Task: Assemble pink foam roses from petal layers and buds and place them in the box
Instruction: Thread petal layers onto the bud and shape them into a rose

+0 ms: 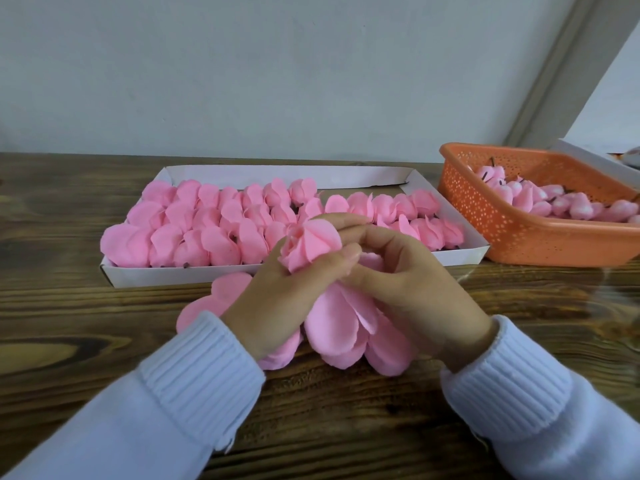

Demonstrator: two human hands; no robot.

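So, rose (309,244) mid-build
Left hand (277,299) grips the rose; right hand (415,282) pinches the petals (343,327) hanging just below.

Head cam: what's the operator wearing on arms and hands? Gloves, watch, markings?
The left hand and right hand are bare: no gloves, rings or watch visible. Long white knit sleeves cover both arms, ending in ribbed cuffs at the wrists. No markings show.
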